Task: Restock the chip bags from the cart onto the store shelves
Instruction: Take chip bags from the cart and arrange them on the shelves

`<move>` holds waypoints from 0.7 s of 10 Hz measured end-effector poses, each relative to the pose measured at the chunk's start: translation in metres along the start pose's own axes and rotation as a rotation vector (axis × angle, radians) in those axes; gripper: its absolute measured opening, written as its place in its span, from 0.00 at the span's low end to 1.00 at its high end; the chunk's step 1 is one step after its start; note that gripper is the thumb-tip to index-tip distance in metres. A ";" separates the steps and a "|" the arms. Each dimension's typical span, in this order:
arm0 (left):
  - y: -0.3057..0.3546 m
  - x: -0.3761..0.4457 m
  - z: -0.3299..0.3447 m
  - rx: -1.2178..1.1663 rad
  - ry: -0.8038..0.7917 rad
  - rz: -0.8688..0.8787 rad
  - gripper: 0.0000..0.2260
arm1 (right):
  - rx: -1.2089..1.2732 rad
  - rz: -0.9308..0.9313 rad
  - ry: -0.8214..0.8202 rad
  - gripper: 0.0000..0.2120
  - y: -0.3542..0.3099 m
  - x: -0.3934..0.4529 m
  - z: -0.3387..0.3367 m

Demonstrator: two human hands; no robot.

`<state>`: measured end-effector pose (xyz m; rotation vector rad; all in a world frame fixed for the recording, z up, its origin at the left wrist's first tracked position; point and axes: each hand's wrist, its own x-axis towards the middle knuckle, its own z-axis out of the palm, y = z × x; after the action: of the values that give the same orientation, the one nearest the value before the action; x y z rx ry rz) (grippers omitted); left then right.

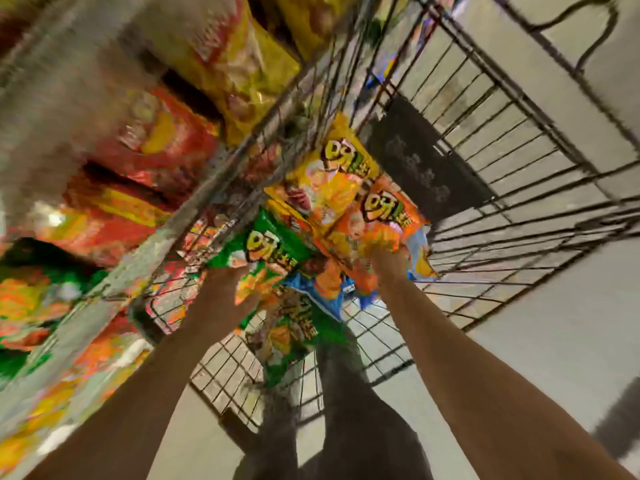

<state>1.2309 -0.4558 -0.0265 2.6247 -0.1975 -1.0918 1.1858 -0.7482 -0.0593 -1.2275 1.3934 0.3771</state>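
Heavy motion blur; view is tilted. Both arms are reached down into the wire cart [485, 161], taken here as the landmark. The left hand [230, 282] is closed round the lower edge of a green chip bag [263, 251], fingers mostly hidden behind the foil. The right hand [389, 263] is clutched on an orange chip bag [374, 223], possibly more than one held together; exact finger placement cannot be told. A yellow chip bag [329, 174] is lying in the cart just beyond the orange one, and blue-and-green bags [301, 327] are seen nearer the body, inside the cart. The stocked shelves [145, 161] are placed alongside the cart's left side. Judged step: bags being lifted out. Bags should be gripped by the sealed edge, not crushed, lifted clear of the wire rim, then carried left to matching flavours.
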 end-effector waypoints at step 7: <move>-0.024 0.100 0.031 -0.051 -0.277 -0.247 0.45 | 0.334 0.240 0.068 0.31 -0.007 0.101 0.013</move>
<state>1.2796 -0.4635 -0.1215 2.4918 0.1010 -1.5205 1.2221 -0.7848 -0.1472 -0.8099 1.5953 0.2551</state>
